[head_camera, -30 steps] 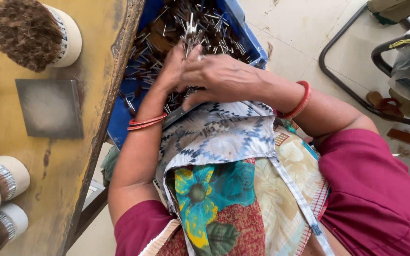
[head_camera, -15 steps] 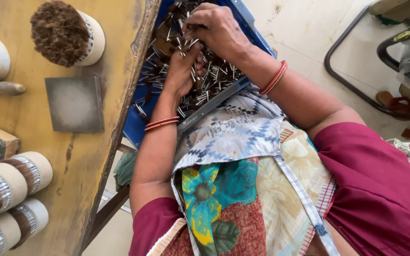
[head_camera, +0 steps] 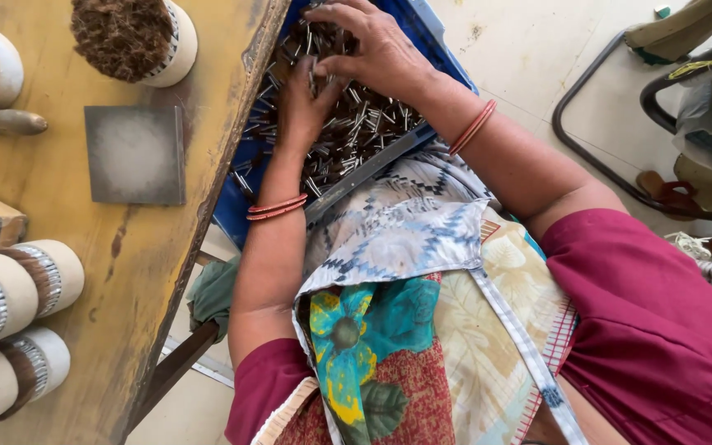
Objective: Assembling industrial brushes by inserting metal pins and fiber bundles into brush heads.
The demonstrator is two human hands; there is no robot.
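Blue crate (head_camera: pixel 232 210) beside yellow table (head_camera: pixel 150 272): both hands reached deeper, left (head_camera: pixel 302 103) and right (head_camera: pixel 377 49) grasping metal pins (head_camera: pixel 356 132).

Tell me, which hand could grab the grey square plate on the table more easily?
Probably the left hand: it is in the blue crate right beside the table edge, nearer the plate. The right hand is farther away.

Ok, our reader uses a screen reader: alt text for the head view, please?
Both hands, left hand and right hand, dig into small metal pins filling a blue plastic crate, beside a worn yellow wooden table with round bristle brushes.
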